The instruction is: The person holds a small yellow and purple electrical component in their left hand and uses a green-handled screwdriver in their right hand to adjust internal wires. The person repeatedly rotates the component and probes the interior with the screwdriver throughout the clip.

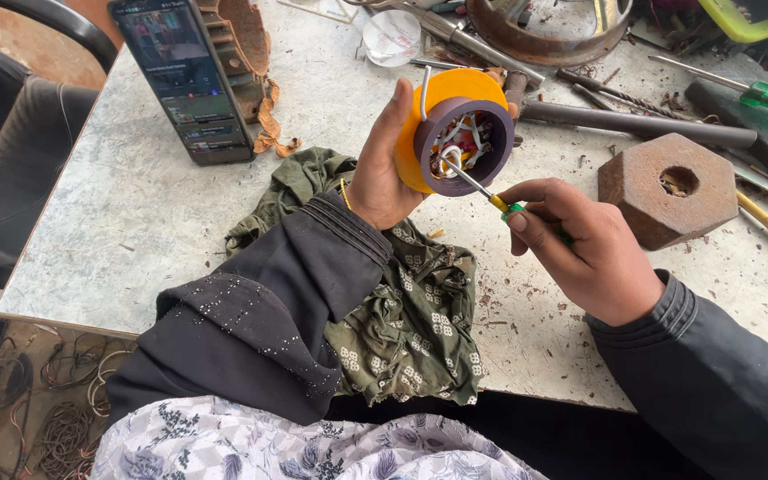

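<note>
A round orange-and-purple plastic housing (455,129) with wires inside was gripped in the left hand (380,169) above the counter (135,213); a slim green-and-yellow-handled screwdriver (491,197), clenched in the right hand (584,249), was pushed into its open front.

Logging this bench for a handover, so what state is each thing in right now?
Left hand: grip closed on the round orange housing.
Round orange housing: open end up, wires exposed.
Right hand: grip closed on the screwdriver.
Screwdriver: tip inside the housing.
Phone: screen lit, propped up.
Green cloth: crumpled.
</note>
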